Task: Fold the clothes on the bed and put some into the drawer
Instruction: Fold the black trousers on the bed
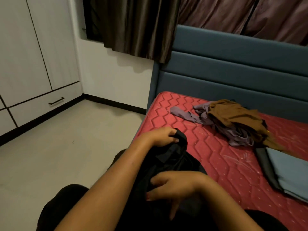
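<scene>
A black garment (168, 160) hangs bunched in front of me at the near left corner of the red mattress (216, 155). My left hand (164, 136) grips its upper end, fingers curled over the cloth. My right hand (170, 189) lies against the lower part of the black garment with its fingers spread and mostly straight. Farther back on the mattress is an unfolded heap: a brown garment (233, 114) on top of a purple garment (196, 116). A folded blue-grey cloth (290, 172) lies flat at the right edge of the bed.
A white wardrobe stands at the left with a closed drawer (38, 107) that has a dark handle (56, 101). Pale floor (66, 147) lies between it and the bed. A blue padded headboard (233, 72) and dark curtains (133, 25) are behind.
</scene>
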Available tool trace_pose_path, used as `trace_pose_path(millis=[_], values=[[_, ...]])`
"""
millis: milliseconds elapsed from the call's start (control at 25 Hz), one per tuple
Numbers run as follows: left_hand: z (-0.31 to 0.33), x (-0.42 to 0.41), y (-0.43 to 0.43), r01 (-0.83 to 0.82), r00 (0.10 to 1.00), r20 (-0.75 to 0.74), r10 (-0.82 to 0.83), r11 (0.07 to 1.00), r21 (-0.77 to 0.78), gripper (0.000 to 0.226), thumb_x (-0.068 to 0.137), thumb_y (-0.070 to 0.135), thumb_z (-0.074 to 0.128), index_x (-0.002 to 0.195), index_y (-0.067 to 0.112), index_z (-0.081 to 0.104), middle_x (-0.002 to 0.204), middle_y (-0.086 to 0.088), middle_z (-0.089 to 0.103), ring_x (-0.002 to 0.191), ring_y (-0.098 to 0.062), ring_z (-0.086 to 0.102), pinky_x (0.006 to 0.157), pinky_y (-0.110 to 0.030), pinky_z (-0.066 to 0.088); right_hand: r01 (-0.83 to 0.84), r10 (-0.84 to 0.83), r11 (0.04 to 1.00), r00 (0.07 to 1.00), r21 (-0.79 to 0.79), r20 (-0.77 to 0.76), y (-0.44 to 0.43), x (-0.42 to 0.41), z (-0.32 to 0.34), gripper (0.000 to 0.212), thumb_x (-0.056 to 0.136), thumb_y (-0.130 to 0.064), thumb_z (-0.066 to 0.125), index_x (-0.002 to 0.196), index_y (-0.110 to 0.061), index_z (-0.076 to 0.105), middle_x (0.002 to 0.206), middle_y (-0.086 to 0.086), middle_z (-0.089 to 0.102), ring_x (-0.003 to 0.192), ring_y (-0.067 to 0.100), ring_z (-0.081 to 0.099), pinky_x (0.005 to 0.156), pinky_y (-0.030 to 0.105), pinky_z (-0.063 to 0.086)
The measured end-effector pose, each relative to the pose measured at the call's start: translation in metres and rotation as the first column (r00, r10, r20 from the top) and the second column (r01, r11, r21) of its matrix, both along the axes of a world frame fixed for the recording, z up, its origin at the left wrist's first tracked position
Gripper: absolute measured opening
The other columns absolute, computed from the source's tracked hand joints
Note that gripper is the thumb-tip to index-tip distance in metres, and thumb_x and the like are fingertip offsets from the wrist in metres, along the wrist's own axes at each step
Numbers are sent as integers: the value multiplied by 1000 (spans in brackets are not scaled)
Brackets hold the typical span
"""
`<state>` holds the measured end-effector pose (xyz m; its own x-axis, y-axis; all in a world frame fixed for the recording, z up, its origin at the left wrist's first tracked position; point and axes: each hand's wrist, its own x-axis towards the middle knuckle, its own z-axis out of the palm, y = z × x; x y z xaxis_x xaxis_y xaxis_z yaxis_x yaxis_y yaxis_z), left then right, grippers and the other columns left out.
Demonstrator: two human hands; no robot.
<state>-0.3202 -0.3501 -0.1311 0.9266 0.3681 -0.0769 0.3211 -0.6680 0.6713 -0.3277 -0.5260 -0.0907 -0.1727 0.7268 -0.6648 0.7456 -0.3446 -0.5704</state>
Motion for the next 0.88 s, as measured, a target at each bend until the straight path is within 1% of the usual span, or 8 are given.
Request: trace_pose_path(millis=[80,200,320,520,600,720,800,880], values=[[31,1,8,-22,984,-161,76,949,313,42,95,12,51,136,21,51,136,-6,55,126,-26,49,107,-40,37,64,-67,996,996,62,52,9,25,5,26,99,-39,46,106,-19,61,78,-1,61,62,11,59,62,25,49],[20,-26,9,-197,897,-222,381,797,571,66,91,17,51,148,36,24,152,-2,32,138,-29,29,108,-52,26,70,-268,928,809,366,524,30,77,-31,33,95,-43,48,118,-23,61,107,4,67,95,24,65,82,32,49],[-64,-62,-25,-403,810,-248,531,812,421,58,92,28,56,144,20,30,146,-8,36,132,-31,35,101,-46,36,93,-468,830,651,550,598,51,91,-85,27,91,-25,47,115,-22,58,119,6,61,110,31,58,85,38,48],[-151,-85,-43,-599,750,-381,540,799,-45,78,79,45,73,138,11,35,139,-10,41,126,-27,46,101,-36,43,-292,-415,676,608,677,676,97,61,-150,13,59,-8,74,70,-14,69,79,4,64,76,29,64,56,36,47],[-154,-78,-22,-675,731,-359,580,690,-260,83,73,40,80,137,10,35,138,-8,44,123,-23,48,97,-29,45,-299,-323,709,668,639,671,135,58,-161,26,79,-10,59,103,-15,68,108,4,64,103,28,59,78,40,46],[-158,-66,-2,-691,709,-309,634,536,-485,79,70,28,85,131,13,37,134,-7,45,116,-19,50,88,-24,44,-264,-84,893,699,366,710,187,76,-174,63,89,-18,50,148,-25,30,147,3,39,134,28,36,106,48,29],[-161,-61,0,-674,685,-206,699,500,-544,70,69,19,85,121,17,38,130,-6,45,111,-16,49,86,-21,42,-216,15,953,732,211,681,202,93,-177,73,87,-23,55,151,-36,21,147,5,33,136,30,32,109,54,20],[-161,-60,1,-685,670,-183,719,505,-525,70,68,14,85,114,20,33,128,-5,42,110,-15,46,86,-21,40,-205,-34,936,755,286,655,199,107,-176,67,85,-20,57,144,-39,33,135,3,41,128,29,41,105,52,24]])
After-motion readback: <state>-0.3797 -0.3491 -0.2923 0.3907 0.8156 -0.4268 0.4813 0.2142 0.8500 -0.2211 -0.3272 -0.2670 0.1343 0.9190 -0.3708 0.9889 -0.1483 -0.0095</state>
